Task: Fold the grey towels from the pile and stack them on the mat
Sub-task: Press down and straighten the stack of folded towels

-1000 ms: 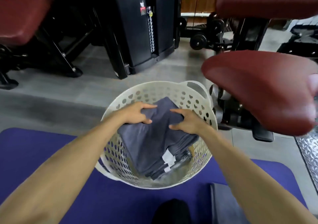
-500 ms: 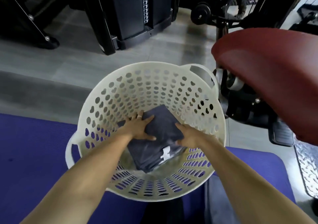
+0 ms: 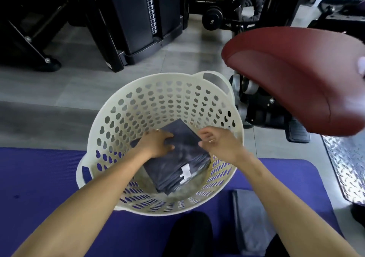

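The floor [image 3: 83, 82] is laid with large grey tiles, with a darker grey band crossing the left side nearer in. At far left stands a black machine frame [image 3: 29, 29] on angled legs with silver bolts. Beside it, toward the centre, rises a black weight stack [image 3: 138, 15] with a numbered strip along its plates. Farther back, black dumbbells [image 3: 215, 17] sit low on a rack. At right a padded dark red seat [image 3: 292, 78] overhangs black machinery. A silver checker-plate panel [image 3: 347, 165] lies at the right edge, catching bright light.

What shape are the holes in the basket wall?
Heart-shaped holes in the cream basket, clearest in the head view.
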A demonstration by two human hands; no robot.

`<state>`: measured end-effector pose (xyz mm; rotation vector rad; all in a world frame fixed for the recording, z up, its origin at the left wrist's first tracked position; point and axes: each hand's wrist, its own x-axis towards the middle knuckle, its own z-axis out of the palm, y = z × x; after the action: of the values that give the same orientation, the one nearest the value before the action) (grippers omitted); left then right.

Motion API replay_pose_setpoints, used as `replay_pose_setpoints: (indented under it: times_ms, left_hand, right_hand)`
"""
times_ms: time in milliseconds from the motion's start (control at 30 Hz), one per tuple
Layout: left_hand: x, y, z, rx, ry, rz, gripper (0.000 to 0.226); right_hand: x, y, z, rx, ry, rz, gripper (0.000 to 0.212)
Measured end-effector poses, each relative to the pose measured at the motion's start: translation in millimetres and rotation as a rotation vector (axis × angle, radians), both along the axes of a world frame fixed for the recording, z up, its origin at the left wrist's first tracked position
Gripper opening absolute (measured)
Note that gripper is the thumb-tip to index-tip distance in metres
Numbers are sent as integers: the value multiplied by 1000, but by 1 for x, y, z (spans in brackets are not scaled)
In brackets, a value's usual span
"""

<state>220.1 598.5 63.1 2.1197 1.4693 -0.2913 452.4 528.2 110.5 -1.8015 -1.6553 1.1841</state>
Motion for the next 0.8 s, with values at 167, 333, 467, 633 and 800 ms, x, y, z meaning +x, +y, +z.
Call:
replay_pose_setpoints:
  times_ms: [167,333,467,633,800]
  left_hand:
    - [33,-56,67,-4,-515,94,37]
    - [105,-121,91,-68,-689,-72,30]
    - [173,-160,52,166,-558,-167,19]
    - [218,-187,10,637,-375,-127,22]
    - [254,-202,-50,225,-707,-205,20]
  right_hand:
    - [49,-87,44,238,176,-302,16]
    - [108,-179,6,157,171,-484,21]
    - [158,-235,-52,34,68,-590,26]
    - [194,-274,-116,-61,42,-750,19]
    - [210,-282,-157,-123,79,-800,9]
